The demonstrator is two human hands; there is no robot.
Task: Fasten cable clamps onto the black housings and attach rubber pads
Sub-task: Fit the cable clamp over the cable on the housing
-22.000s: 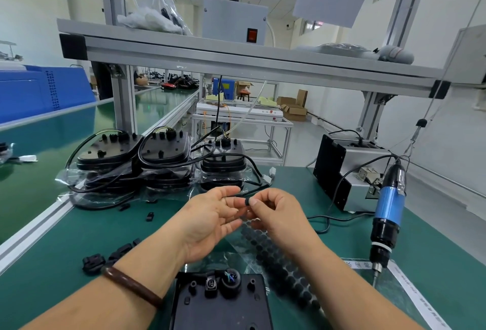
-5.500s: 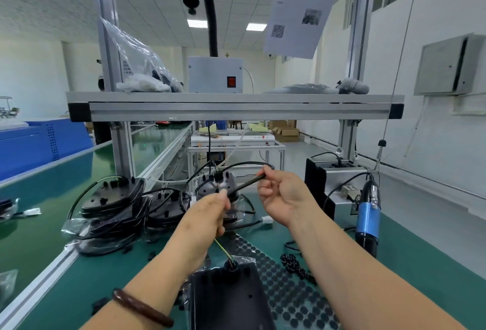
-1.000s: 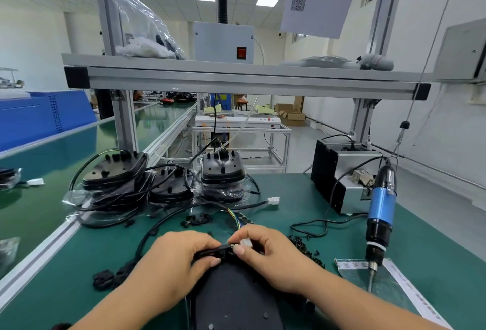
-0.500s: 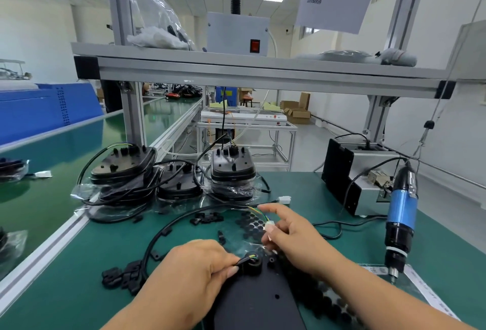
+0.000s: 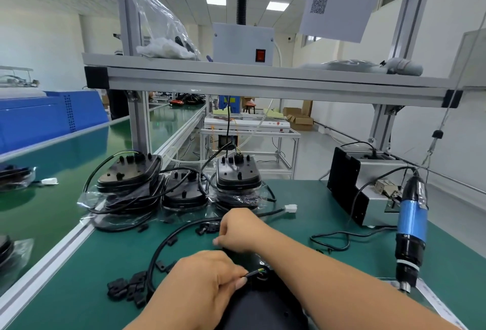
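Note:
A black housing (image 5: 259,308) lies at the near edge of the green mat, partly under my arms. My left hand (image 5: 202,286) pinches the black cable (image 5: 163,244) right where its coloured wires enter the housing's round port. That cable loops away to the left with clips along it. My right hand (image 5: 240,229) is stretched forward across the housing, fingers curled down over the sheet of rubber pads, which it hides; what the fingers hold cannot be seen. Loose black cable clamps (image 5: 130,287) lie left of the housing, and a few more clamps (image 5: 207,227) lie just beyond my right hand.
Stacks of finished black housings (image 5: 238,174) with coiled cables stand at the back of the mat. A blue electric screwdriver (image 5: 410,232) hangs at the right, with a grey screw feeder box (image 5: 368,187) behind it. An aluminium rail (image 5: 52,253) bounds the mat on the left.
My right hand has moved forward and left from the housing's port to the pad sheet. My left hand keeps pinching the cable at the port.

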